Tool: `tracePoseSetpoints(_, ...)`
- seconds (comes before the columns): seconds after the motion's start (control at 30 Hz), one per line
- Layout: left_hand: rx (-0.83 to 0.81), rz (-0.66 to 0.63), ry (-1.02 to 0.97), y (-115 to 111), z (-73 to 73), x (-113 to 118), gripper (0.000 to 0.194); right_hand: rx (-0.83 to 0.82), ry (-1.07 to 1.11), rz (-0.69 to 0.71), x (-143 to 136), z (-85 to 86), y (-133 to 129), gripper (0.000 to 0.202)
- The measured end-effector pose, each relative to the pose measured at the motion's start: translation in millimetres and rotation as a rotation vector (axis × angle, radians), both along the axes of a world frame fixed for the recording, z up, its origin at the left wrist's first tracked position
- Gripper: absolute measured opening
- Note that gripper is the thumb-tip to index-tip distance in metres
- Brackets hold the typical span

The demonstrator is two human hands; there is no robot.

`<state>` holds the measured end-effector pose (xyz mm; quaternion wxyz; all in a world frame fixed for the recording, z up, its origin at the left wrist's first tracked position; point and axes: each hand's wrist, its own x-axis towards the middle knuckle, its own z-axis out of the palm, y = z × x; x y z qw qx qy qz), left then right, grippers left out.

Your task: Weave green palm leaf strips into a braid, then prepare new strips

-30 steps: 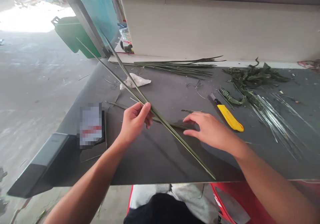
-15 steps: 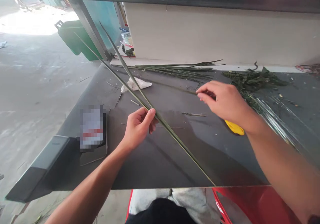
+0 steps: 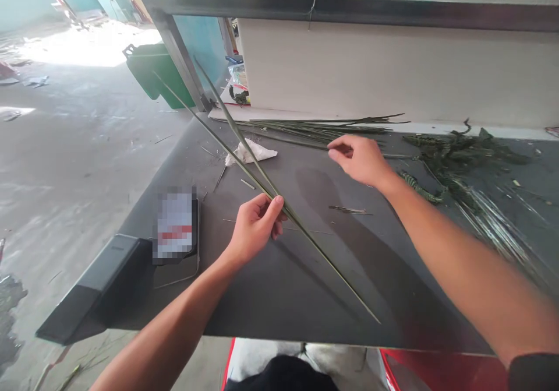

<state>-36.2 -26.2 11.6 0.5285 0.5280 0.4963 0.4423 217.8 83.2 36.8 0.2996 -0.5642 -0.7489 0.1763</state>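
My left hand [image 3: 257, 222] is closed over the near table, thumb pressed on two long, narrow green leaf strips [image 3: 323, 254]. They lie together below the hand and spread into a V above it, the tips pointing far left. Farther back, my right hand [image 3: 358, 157] is curled with thumb and forefinger closed at a single dark leaf strip [image 3: 301, 143]. That strip runs left toward the bundle and shows again to the right of the hand. A bundle of long leaf strips [image 3: 323, 125] lies along the back edge of the table.
A phone [image 3: 177, 274] with a blurred screen lies at left on the grey table [image 3: 271, 298]. Crumpled white tissue [image 3: 257, 151], stem scraps [image 3: 351, 210], dark woven greenery [image 3: 467, 152] and clear thin sticks [image 3: 498, 222] lie about. A metal bar [image 3: 371, 13] crosses above; a green bin [image 3: 161, 73] stands beyond.
My right hand has moved left and back along the leaf strip, which now shows on both sides of it. My forearm now covers the yellow object. The view has shifted slightly left.
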Motion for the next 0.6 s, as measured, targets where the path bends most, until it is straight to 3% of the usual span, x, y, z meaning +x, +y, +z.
tracePoseSetpoints(0.07, -0.014, -0.037, 0.000, -1.2, -1.6, 2.5, 0.045, -0.118, 0.087, 0.115, -16.9, -1.1, -28.6, 0.024)
tracePoseSetpoints(0.13, -0.022, -0.061, 0.004, -2.1, -3.7, 4.6, 0.044, -0.383, 0.356, 0.267, -33.2, -3.0, -55.8, 0.028)
tracePoseSetpoints(0.23, -0.019, -0.071, 0.028, -1.9, -7.2, 5.5, 0.043, -0.627, 0.539, 0.394, -51.3, -6.9, -81.7, 0.027)
tracePoseSetpoints(0.33, -0.018, -0.097, 0.045, -0.2, -9.3, 4.9, 0.044, -0.699, 0.618, 0.352, -60.3, -11.8, -88.3, 0.032)
tracePoseSetpoints(0.6, -0.074, -0.175, -0.018, 3.5, -9.9, 9.6, 0.052, -0.677, 0.723, 0.316, -54.5, -23.8, -93.1, 0.026)
